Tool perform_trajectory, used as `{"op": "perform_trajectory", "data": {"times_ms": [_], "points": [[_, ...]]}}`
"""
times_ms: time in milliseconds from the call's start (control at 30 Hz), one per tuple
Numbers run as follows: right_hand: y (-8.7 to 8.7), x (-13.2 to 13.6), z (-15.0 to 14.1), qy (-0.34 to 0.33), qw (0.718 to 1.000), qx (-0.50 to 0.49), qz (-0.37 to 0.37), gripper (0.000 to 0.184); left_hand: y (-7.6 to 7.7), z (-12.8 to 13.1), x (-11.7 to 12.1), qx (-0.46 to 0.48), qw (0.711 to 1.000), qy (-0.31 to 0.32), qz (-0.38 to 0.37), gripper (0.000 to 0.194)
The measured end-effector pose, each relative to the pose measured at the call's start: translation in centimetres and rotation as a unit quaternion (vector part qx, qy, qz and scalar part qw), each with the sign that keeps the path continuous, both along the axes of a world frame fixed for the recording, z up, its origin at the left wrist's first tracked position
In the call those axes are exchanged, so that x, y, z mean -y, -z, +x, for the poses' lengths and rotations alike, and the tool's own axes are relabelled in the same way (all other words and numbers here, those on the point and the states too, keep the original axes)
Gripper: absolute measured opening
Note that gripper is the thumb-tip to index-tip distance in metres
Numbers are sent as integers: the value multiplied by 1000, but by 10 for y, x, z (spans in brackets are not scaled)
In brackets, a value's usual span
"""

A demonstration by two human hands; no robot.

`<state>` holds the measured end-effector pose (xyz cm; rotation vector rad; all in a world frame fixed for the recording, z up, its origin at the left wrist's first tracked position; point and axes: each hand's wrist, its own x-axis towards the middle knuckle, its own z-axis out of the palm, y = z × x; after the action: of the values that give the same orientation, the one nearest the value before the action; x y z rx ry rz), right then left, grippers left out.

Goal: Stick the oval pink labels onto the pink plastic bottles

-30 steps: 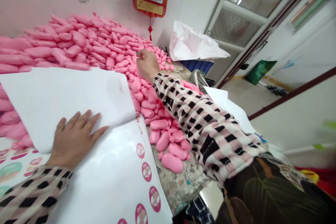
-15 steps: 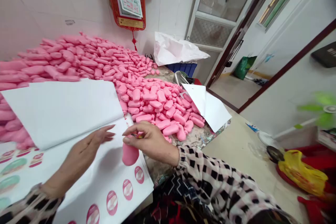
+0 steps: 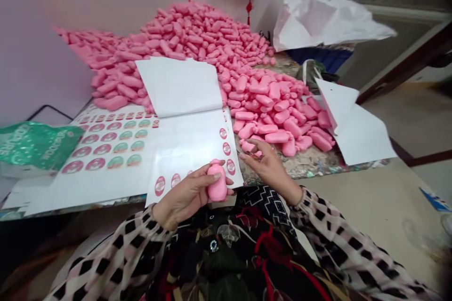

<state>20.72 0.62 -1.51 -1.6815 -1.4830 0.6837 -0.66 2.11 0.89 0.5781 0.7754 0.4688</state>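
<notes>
My left hand (image 3: 187, 193) is wrapped round a small pink bottle-shaped plastic piece (image 3: 217, 183), its thumb across the front. The piece is upright, with a narrower neck at the top, just over the near edge of the sticker sheet (image 3: 190, 141). To its right, my right hand (image 3: 266, 167) is raised with fingers curled toward the thumb. A tiny dark and yellowish thing seems to be between those fingertips; its kind is too small to make out. Just beyond the right hand lies a large pile of similar pink pieces (image 3: 275, 108).
Sheets of round pink and green stickers (image 3: 106, 150) lie at left, beside a green plastic bag (image 3: 38, 146). Blank white paper (image 3: 183, 87) leans against the pile. At right are another white sheet (image 3: 363, 127), a blue crate (image 3: 325, 59) and a white sack (image 3: 325, 19).
The pink piece has passed from my right hand to my left. My right hand has drawn away to the right of it. The view has turned left and downward.
</notes>
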Motion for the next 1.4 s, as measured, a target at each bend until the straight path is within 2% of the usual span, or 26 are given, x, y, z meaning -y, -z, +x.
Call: {"op": "perform_trajectory", "data": {"times_ms": [133, 233, 333, 467, 500, 533, 600, 667, 700, 733, 900, 1033, 1300, 1400], "points": [[12, 7, 8, -36, 997, 57, -49, 35, 8, -6, 9, 26, 998, -38, -31, 37], [21, 9, 4, -51, 994, 84, -41, 29, 12, -7, 10, 14, 997, -71, -16, 36], [23, -5, 5, -54, 992, 117, -5, 27, 11, -6, 5, -29, 995, -93, 36, 33], [15, -41, 9, -37, 982, 185, 24, 23, 5, -1, -17, -141, 971, -93, 169, 31], [13, -51, 9, -40, 977, 208, 26, 22, 5, 1, -25, -191, 953, -84, 218, 30], [11, -60, 7, -44, 970, 236, 29, 21, 5, 4, -34, -257, 922, -67, 282, 28], [9, -75, 3, -53, 953, 296, 35, 22, 7, 10, -51, -395, 818, -13, 418, 20], [9, -87, -1, -60, 934, 349, 38, 23, 9, 17, -68, -483, 713, 43, 506, 11], [10, -92, -3, -64, 927, 368, 38, 24, 10, 21, -75, -504, 682, 62, 526, 7], [10, -96, -4, -71, 921, 382, 36, 24, 10, 25, -81, -514, 666, 73, 535, 5], [14, -114, -6, -93, 906, 412, 20, 24, 11, 41, -107, -548, 617, 108, 554, 14], [15, -120, -3, -111, 899, 422, 28, 24, 14, 44, -119, -571, 597, 138, 546, 22], [16, -120, 2, -132, 901, 412, 34, 24, 18, 41, -123, -586, 566, 161, 556, 27], [15, -120, 3, -134, 903, 407, 33, 24, 20, 40, -122, -587, 547, 166, 574, 28]]}}
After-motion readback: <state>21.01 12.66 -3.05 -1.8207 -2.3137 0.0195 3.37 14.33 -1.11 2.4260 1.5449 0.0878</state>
